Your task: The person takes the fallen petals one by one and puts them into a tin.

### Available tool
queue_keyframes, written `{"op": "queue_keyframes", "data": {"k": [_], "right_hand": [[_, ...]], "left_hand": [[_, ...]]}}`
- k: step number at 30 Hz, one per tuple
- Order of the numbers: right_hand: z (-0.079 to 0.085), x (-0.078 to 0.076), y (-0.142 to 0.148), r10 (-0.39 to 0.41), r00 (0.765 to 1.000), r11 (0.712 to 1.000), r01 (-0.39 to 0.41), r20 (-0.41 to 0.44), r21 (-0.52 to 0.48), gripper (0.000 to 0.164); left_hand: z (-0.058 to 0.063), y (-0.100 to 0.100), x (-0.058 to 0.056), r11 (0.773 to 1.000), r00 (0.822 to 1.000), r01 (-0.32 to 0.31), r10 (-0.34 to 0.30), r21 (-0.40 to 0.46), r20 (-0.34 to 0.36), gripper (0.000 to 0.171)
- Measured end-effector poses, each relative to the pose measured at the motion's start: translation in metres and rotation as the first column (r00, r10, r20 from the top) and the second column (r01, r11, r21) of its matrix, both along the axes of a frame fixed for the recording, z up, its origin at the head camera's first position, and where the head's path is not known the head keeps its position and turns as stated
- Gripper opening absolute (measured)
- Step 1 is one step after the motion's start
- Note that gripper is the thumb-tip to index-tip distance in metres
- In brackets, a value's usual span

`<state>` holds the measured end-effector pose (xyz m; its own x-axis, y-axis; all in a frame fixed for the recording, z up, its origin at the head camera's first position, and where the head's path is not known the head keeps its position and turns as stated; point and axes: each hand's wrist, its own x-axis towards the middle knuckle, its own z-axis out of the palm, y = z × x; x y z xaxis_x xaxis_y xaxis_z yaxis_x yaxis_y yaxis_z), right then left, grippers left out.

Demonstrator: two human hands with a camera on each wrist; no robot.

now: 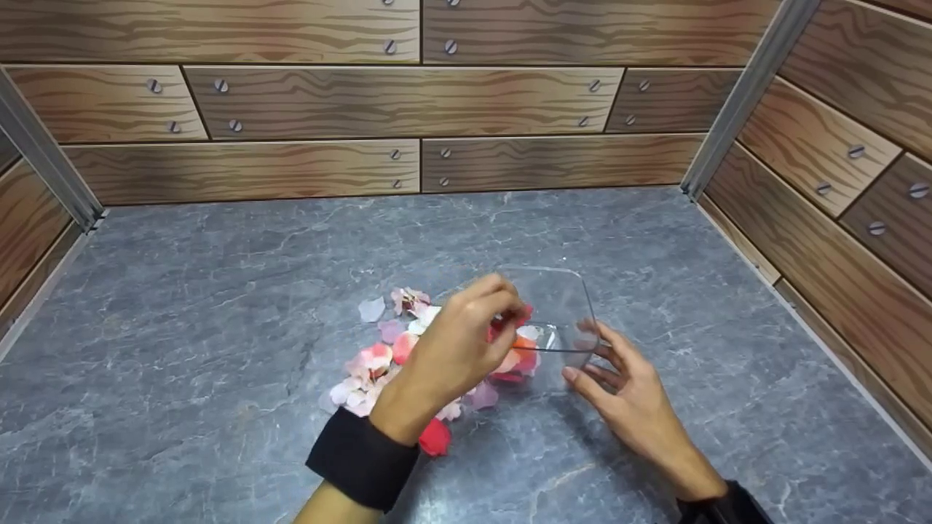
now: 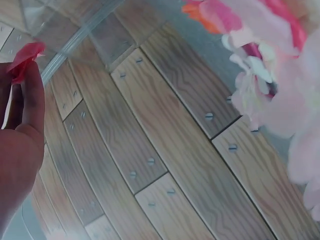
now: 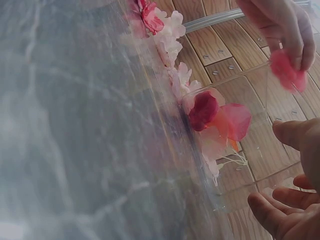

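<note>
My left hand (image 1: 462, 331) pinches a pinkish-red artificial flower petal (image 2: 25, 57) between thumb and fingertips. It is over the clear plastic container (image 1: 585, 287), inside its rim. Petals in red, orange and pink (image 3: 235, 120) lie in the container. Beside its right corner is my right hand (image 1: 633, 397), thumb apart and fingers loosely bent against the wall. Whether those fingers press on the plastic is hard to tell. Left of the container, partly hidden by my left forearm, spreads a pile of white, pink and lilac petals and blossoms (image 1: 357, 389).
A single red petal (image 1: 435, 438) lies at the near edge of the pile. Under everything is a grey marbled tabletop (image 1: 218, 306). Wood-patterned panels (image 1: 408, 102) wall in the back and sides, with metal strips (image 1: 735, 94) at the corners.
</note>
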<state>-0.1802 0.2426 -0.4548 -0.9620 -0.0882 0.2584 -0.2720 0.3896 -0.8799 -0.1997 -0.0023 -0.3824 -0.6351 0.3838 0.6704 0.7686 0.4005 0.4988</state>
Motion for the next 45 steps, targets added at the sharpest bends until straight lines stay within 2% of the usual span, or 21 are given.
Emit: {"op": "queue_keyframes", "data": {"k": [4, 8, 15, 19, 23, 28, 32, 40, 45], "right_hand": [[0.000, 0.000, 0.000, 0.004, 1.000, 1.000, -0.004, 0.003, -0.005, 0.072], [0.001, 0.000, -0.001, 0.007, 1.000, 1.000, -0.007, -0.001, -0.013, 0.072], [0.002, 0.001, -0.002, 0.002, 1.000, 0.999, -0.003, -0.020, -0.046, 0.070], [0.003, 0.001, -0.002, 0.004, 1.000, 0.999, -0.004, -0.014, -0.053, 0.071], [0.004, 0.001, -0.001, 0.002, 1.000, 0.999, -0.002, 0.003, -0.037, 0.072], [0.003, 0.000, 0.001, 0.000, 1.000, 1.000, 0.001, 0.027, -0.019, 0.073], [0.002, 0.000, 0.002, 0.005, 0.999, 1.000, -0.005, 0.032, -0.008, 0.074], [0.002, 0.000, 0.001, 0.002, 1.000, 1.000, -0.001, 0.022, -0.024, 0.073], [0.003, 0.001, 0.001, 0.000, 1.000, 0.999, 0.001, 0.019, -0.038, 0.072]], "left_hand": [[-0.007, 0.004, -0.001, 0.997, 0.999, -0.017, 0.015, -0.072, -0.035, 0.010], [-0.010, 0.006, -0.002, 0.994, 0.999, -0.022, 0.017, -0.104, -0.050, 0.007], [-0.013, 0.007, -0.002, 0.990, 1.000, 0.007, -0.009, -0.140, -0.016, 0.006], [-0.009, 0.005, -0.002, 0.985, 1.000, -0.013, 0.013, -0.169, 0.002, 0.011], [-0.002, -0.006, -0.003, 0.986, 0.997, -0.041, 0.052, -0.163, 0.059, 0.015], [0.004, -0.028, -0.009, 0.988, 0.984, -0.107, 0.121, -0.110, 0.134, 0.014], [0.003, -0.043, -0.015, 0.983, 0.974, -0.142, 0.160, -0.115, 0.162, 0.012], [-0.007, -0.062, -0.025, 0.962, 0.947, -0.220, 0.250, -0.163, 0.200, 0.009], [-0.017, -0.067, -0.029, 0.951, 0.931, -0.204, 0.263, -0.233, 0.255, 0.012]]}}
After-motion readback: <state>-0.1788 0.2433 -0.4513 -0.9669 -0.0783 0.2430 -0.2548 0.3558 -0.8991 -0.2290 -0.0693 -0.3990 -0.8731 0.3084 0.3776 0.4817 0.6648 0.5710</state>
